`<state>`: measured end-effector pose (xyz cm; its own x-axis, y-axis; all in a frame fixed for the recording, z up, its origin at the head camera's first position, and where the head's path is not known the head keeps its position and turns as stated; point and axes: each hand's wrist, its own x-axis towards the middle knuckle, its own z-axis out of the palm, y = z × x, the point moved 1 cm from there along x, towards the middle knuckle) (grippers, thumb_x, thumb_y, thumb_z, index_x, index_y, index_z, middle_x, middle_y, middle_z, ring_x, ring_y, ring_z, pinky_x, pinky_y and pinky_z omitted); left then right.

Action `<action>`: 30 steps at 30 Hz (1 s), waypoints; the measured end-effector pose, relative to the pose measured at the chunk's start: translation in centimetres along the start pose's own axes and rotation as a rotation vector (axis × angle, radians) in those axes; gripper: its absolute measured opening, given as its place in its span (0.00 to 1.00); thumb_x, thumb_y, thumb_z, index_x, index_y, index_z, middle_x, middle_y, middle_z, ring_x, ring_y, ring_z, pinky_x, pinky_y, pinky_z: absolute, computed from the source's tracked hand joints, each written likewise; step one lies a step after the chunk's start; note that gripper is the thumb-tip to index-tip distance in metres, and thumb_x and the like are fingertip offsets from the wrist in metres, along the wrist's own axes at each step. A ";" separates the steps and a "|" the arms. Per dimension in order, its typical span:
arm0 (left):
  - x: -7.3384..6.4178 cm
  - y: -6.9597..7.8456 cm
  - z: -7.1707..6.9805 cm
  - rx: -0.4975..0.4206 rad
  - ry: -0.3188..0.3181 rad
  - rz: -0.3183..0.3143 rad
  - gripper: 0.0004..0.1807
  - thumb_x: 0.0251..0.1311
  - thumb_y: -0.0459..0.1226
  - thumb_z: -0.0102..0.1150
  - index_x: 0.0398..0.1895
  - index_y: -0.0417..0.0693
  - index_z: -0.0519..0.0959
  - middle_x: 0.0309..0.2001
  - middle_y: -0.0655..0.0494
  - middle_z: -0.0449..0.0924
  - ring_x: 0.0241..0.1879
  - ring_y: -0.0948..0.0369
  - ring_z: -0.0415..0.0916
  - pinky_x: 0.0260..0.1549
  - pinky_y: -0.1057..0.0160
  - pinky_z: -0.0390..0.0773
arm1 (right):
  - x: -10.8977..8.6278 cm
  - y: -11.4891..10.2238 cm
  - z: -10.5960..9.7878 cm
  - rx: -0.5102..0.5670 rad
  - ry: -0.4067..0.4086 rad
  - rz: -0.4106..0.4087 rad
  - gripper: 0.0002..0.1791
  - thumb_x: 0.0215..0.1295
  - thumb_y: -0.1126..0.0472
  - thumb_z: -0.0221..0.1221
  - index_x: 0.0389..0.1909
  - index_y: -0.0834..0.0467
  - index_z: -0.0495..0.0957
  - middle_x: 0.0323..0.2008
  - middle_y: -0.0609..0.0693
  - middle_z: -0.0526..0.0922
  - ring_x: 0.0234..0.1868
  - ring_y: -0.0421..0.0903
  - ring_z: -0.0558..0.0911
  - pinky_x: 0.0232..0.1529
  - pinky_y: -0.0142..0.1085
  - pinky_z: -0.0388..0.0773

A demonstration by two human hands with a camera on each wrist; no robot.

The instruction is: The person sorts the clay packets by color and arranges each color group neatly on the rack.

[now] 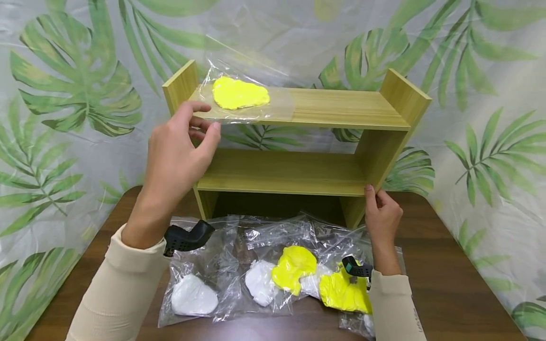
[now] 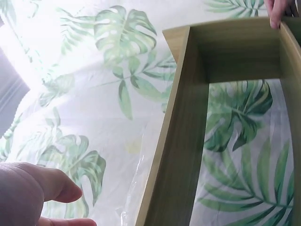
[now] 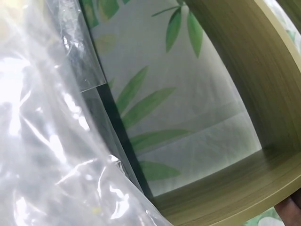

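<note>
A clear plastic bag (image 1: 279, 102) with a flat yellow clay-like lump (image 1: 241, 94) lies at the left end of the wooden shelf's (image 1: 350, 108) top board. My left hand (image 1: 172, 147) is just in front of that bag, thumb and fingers spread apart. The left wrist view shows a gap between this hand's thumb (image 2: 61, 186) and finger, with nothing gripped. Lower down on the right, my right hand (image 1: 384, 213) grips the front edge of the shelf's side panel, thumb on the front and fingers behind. Only a bit of its fingers (image 3: 289, 212) shows in the right wrist view.
Several clear zip bags lie on the dark brown table (image 1: 443, 274) before the shelf. They hold white lumps (image 1: 194, 296) and yellow lumps (image 1: 294, 267), some overlapping. A leaf-patterned sheet (image 1: 490, 189) hangs behind and on both sides. The middle board (image 1: 281, 173) spans the shelf.
</note>
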<state>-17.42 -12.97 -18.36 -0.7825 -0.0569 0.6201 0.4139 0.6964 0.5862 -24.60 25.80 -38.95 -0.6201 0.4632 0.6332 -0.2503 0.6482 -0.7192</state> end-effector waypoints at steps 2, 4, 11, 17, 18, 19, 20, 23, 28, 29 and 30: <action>-0.8 -0.2 0.1 -0.012 0.001 0.003 0.19 0.65 0.44 0.52 0.57 0.48 0.75 0.39 0.55 0.84 0.38 0.59 0.81 0.37 0.57 0.71 | 0.0 0.0 0.0 -0.001 -0.004 0.002 0.25 0.67 0.47 0.57 0.16 0.60 0.76 0.12 0.44 0.71 0.16 0.35 0.65 0.18 0.30 0.57; -1.6 -0.4 0.3 -0.020 -0.001 0.009 0.19 0.65 0.43 0.52 0.57 0.48 0.76 0.38 0.55 0.84 0.38 0.60 0.81 0.36 0.58 0.74 | 0.1 0.0 0.0 -0.001 -0.002 0.005 0.25 0.67 0.46 0.56 0.17 0.60 0.77 0.12 0.43 0.71 0.16 0.34 0.65 0.18 0.30 0.58; -4.2 -1.3 1.1 -0.058 -0.041 0.004 0.17 0.66 0.42 0.51 0.56 0.49 0.75 0.38 0.58 0.83 0.39 0.62 0.81 0.33 0.59 0.78 | 0.1 0.0 0.0 -0.012 0.002 0.016 0.25 0.67 0.45 0.57 0.18 0.60 0.79 0.12 0.37 0.71 0.16 0.35 0.66 0.18 0.29 0.58; -5.7 -3.0 1.7 -0.086 -0.073 -0.054 0.17 0.67 0.42 0.51 0.57 0.51 0.75 0.40 0.59 0.83 0.40 0.62 0.80 0.34 0.58 0.78 | 0.0 0.0 0.0 -0.013 0.000 0.020 0.25 0.67 0.45 0.56 0.17 0.60 0.78 0.12 0.40 0.72 0.16 0.35 0.66 0.18 0.30 0.58; -5.9 -3.3 1.8 -0.094 -0.085 -0.065 0.17 0.67 0.43 0.51 0.57 0.51 0.75 0.41 0.59 0.82 0.40 0.62 0.80 0.34 0.60 0.78 | 0.0 0.0 0.1 -0.011 0.003 0.019 0.25 0.67 0.45 0.56 0.17 0.60 0.78 0.12 0.40 0.72 0.16 0.35 0.67 0.18 0.30 0.59; -6.2 -3.6 1.9 -0.111 -0.101 -0.076 0.17 0.67 0.43 0.51 0.57 0.52 0.75 0.41 0.59 0.82 0.40 0.63 0.80 0.34 0.60 0.78 | 0.0 0.1 0.1 -0.012 0.005 0.019 0.26 0.67 0.45 0.56 0.17 0.60 0.77 0.12 0.40 0.72 0.16 0.34 0.67 0.19 0.30 0.59; -6.4 -3.9 2.0 -0.136 -0.119 -0.087 0.17 0.68 0.43 0.51 0.58 0.52 0.75 0.42 0.58 0.82 0.39 0.63 0.81 0.34 0.61 0.79 | -0.1 0.1 0.1 -0.010 0.005 0.021 0.25 0.67 0.45 0.56 0.17 0.60 0.78 0.12 0.40 0.72 0.16 0.34 0.67 0.19 0.29 0.59; -7.3 -4.6 2.4 -0.229 -0.172 -0.111 0.17 0.68 0.42 0.52 0.58 0.50 0.74 0.42 0.54 0.82 0.37 0.64 0.81 0.32 0.65 0.81 | -0.1 0.1 0.1 -0.012 0.007 0.024 0.25 0.66 0.45 0.57 0.17 0.60 0.78 0.12 0.38 0.72 0.16 0.34 0.67 0.19 0.29 0.59; -8.6 -5.5 3.2 -0.370 -0.245 -0.145 0.16 0.69 0.38 0.51 0.58 0.48 0.74 0.42 0.52 0.82 0.37 0.63 0.82 0.32 0.63 0.82 | -0.1 0.0 0.1 -0.004 0.003 0.030 0.25 0.66 0.45 0.57 0.18 0.60 0.78 0.13 0.36 0.72 0.17 0.34 0.68 0.19 0.28 0.60; -8.8 -5.7 3.4 -0.396 -0.262 -0.155 0.16 0.69 0.38 0.51 0.58 0.48 0.73 0.42 0.52 0.82 0.37 0.62 0.82 0.32 0.62 0.83 | -0.1 0.0 0.1 -0.002 0.004 0.031 0.24 0.66 0.45 0.57 0.18 0.60 0.79 0.13 0.36 0.73 0.17 0.34 0.68 0.20 0.28 0.60; -9.1 -5.8 3.7 -0.421 -0.279 -0.167 0.16 0.69 0.37 0.51 0.58 0.48 0.73 0.43 0.52 0.82 0.37 0.62 0.82 0.32 0.62 0.83 | -0.2 0.0 0.1 -0.004 0.005 0.034 0.24 0.66 0.45 0.57 0.19 0.60 0.79 0.13 0.36 0.73 0.17 0.34 0.68 0.20 0.28 0.60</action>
<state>-14.45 -13.85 -29.38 -0.9239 0.0900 0.3720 0.3794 0.3436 0.8591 -24.57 25.70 -39.10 -0.6245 0.4878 0.6099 -0.2262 0.6344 -0.7391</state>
